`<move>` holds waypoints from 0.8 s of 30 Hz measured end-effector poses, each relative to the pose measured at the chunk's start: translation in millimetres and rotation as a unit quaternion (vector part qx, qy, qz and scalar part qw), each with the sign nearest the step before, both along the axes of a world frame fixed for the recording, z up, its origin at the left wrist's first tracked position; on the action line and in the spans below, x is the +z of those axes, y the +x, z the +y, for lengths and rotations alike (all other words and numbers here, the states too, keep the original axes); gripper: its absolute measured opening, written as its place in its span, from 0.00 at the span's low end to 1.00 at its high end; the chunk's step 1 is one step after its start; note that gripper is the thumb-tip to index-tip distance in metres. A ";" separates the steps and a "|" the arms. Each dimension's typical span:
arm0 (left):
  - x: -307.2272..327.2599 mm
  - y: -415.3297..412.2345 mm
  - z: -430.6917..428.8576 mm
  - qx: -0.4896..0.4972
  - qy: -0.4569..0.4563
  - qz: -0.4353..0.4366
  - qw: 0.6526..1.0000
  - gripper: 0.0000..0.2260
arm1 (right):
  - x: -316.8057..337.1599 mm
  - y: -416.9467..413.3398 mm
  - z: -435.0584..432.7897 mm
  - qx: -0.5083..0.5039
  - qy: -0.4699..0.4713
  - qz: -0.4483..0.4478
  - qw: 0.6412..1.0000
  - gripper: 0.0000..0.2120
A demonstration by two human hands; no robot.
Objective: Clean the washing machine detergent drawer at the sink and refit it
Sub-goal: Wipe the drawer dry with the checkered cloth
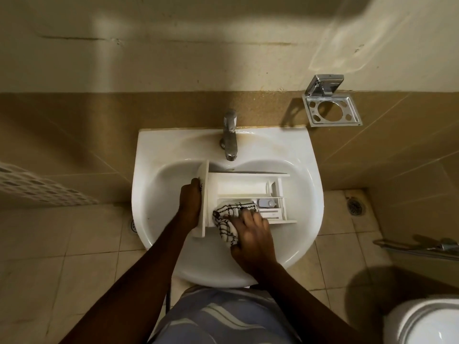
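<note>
Wiping is the step in hand. The detergent drawer (244,187) lies in the bowl of the sink (311,170), compartments facing up and front panel to the person's left, just below the tap (229,135). The left hand (191,202) has its grip closed round the edge of the front panel and steadies the drawer. The right hand (250,234) has its grip closed on a checked cloth (224,220). Its fingers are bent over the bunched fabric and press it into the near compartment beside the panel. The loose end of the cloth hangs over the drawer's near wall.

Judged from this state, cleaning is partway. The far compartment and the section with the siphon cap (267,202) have no cloth in them. The next move calls for working the cloth along the dividers and into the corners while the left hand holds the panel firm, then rinsing under the tap. No stream from the tap can be made out. Refitting is not yet begun.

Surroundings:
- The white ceramic sink is fixed to a tan tiled wall.
- A chrome holder (331,109) is mounted on the wall to the right of the tap.
- The floor is beige tile with a floor drain (355,206).
- A toilet (422,324) stands at lower right and a white perforated basket (37,184) at left
</note>
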State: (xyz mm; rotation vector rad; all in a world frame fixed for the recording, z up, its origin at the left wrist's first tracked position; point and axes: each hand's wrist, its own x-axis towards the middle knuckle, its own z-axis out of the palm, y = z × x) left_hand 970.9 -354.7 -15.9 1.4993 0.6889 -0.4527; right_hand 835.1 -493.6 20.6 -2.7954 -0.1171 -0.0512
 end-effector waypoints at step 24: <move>3.0 -2.8 -0.4 -0.005 0.006 0.007 1.000 0.16 | 1.2 14.3 -28.5 -0.127 -0.030 0.112 0.985 0.26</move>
